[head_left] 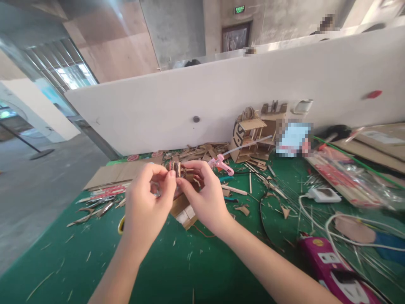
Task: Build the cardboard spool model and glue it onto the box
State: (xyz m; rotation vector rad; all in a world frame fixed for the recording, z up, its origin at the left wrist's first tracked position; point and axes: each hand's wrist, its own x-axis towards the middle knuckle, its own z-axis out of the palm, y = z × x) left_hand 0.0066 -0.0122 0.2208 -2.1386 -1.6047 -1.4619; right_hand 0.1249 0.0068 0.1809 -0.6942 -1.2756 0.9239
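Note:
Both my hands are raised above the green mat (164,270) and meet at a small cardboard model piece (179,169). My left hand (148,207) pinches the piece from the left with thumb and fingers closed. My right hand (205,198) pinches it from the right, fingers curled round it. The piece is brown with a dark band; its lower part is hidden by my fingers. Under my hands lie flat cardboard offcuts (183,211).
A pink glue gun (221,164) lies just beyond my hands. A cardboard shelf model (253,133) stands against the white partition (221,97). Scraps and sticks litter the mat. White cables and an adapter (324,195) lie right, a magenta box (335,270) at lower right.

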